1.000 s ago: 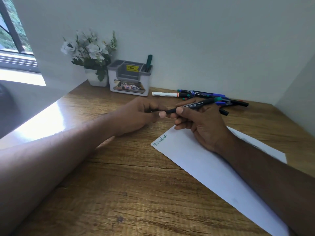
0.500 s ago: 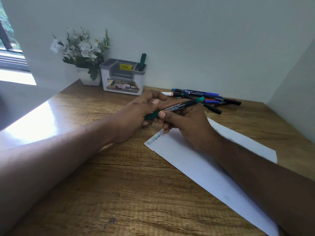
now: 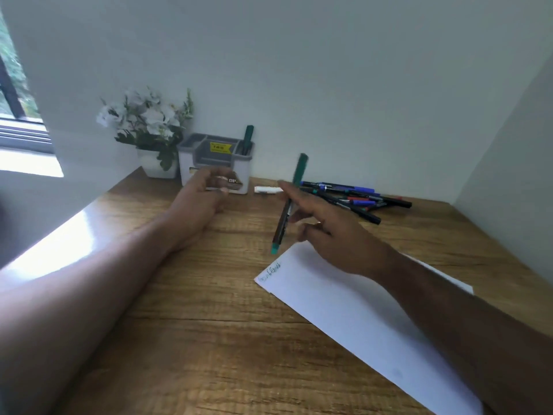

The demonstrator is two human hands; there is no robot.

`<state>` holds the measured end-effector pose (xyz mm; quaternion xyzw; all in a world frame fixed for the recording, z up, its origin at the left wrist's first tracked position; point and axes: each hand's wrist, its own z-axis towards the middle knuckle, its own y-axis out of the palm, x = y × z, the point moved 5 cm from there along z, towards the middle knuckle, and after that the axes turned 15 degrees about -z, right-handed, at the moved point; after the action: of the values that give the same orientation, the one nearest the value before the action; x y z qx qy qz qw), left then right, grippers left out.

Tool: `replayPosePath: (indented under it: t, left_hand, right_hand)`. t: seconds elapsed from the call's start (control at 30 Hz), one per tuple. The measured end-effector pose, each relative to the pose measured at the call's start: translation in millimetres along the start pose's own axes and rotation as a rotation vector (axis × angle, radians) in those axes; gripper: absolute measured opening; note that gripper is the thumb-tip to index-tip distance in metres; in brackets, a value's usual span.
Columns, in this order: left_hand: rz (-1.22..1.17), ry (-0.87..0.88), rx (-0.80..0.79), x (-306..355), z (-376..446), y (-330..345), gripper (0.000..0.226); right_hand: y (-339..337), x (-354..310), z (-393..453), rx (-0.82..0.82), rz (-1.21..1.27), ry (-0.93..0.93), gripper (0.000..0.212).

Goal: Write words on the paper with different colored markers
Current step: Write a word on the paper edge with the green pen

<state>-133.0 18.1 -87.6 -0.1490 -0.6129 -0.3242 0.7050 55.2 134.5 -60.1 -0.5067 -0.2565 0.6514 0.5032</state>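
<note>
My right hand (image 3: 326, 235) holds a green marker (image 3: 288, 205) between its fingers. The marker stands almost upright, dark green cap on top and teal end low, just above the far corner of the white paper (image 3: 344, 304). Small green writing (image 3: 270, 271) sits in that corner. My left hand (image 3: 200, 202) is blurred, off to the left in front of the organizer, fingers loosely curled with nothing seen in them. Several other markers (image 3: 356, 196) lie in a pile behind my right hand, and a white marker (image 3: 267, 189) lies to their left.
A grey and white desk organizer (image 3: 209, 154) with a green marker (image 3: 247, 139) standing in it is at the back by the wall, next to a white flower pot (image 3: 146, 124). Walls close the wooden desk (image 3: 209, 339) at the back and right. A window is at the far left.
My hands have parted. My left hand let go of the marker and moved left toward the organizer. My right hand swung the marker from lying crosswise to nearly upright.
</note>
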Motion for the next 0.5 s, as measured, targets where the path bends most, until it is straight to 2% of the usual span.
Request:
replayPosePath:
  t: [0.13, 0.2, 0.3, 0.37, 0.5]
  left_hand:
    - [0.02, -0.024, 0.008, -3.8, 7.0, -3.1, 0.047]
    - [0.07, -0.017, 0.014, -3.1, 8.4, -5.2, 0.053]
    - [0.159, 0.003, 0.039, -1.0, 10.6, -4.7, 0.057]
    - [0.205, 0.011, 0.049, -0.2, 13.4, -4.0, 0.057]
    - [0.267, 0.022, 0.04, -4.0, 18.7, -5.0, 0.06]
  right_hand:
    - [-21.8, 3.7, 28.5, 0.213, 0.356, 0.148, 0.038]
    - [-29.7, 4.8, 55.4, 0.277, 0.411, 0.176, 0.049]
    - [-34.3, 3.2, 98.4, 0.316, 0.438, 0.17, 0.086]
    - [-34.7, 5.5, 124.7, 0.369, 0.471, 0.201, 0.091]
    - [-32.2, 14.8, 161.5, 0.538, 0.451, 0.24, 0.085]
